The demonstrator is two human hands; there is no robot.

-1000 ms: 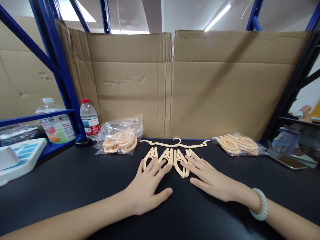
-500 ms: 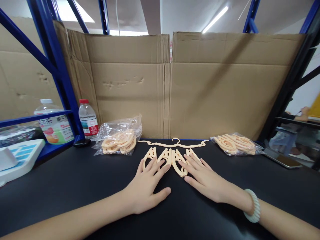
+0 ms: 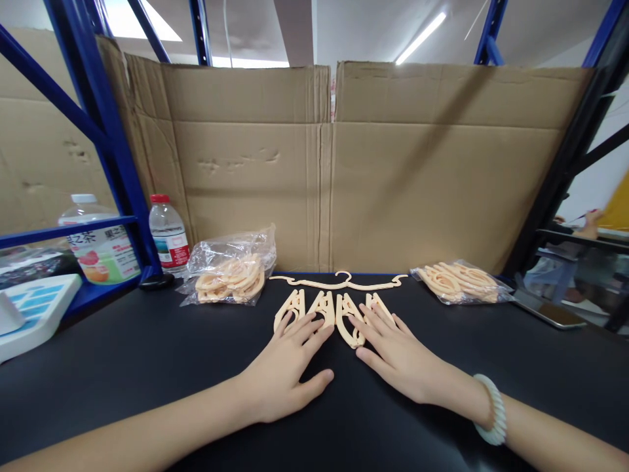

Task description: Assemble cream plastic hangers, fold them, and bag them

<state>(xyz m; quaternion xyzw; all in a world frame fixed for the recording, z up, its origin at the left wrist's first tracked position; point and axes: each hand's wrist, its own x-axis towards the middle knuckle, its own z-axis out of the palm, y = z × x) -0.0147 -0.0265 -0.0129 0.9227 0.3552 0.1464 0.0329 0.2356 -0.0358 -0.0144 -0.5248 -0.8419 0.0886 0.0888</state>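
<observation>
Both hands lay flat and spread, left hand [image 3: 289,373] and right hand [image 3: 400,357], fingertips on the folded hangers [image 3: 334,311] near the bench's back edge (nothing gripped). Pushing unevenly could've scattered that neat row.

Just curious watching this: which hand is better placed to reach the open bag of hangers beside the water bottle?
Probably the left hand: it lies flat on the folded hangers, on the same side as that bag. The right hand would have to cross over.
</observation>
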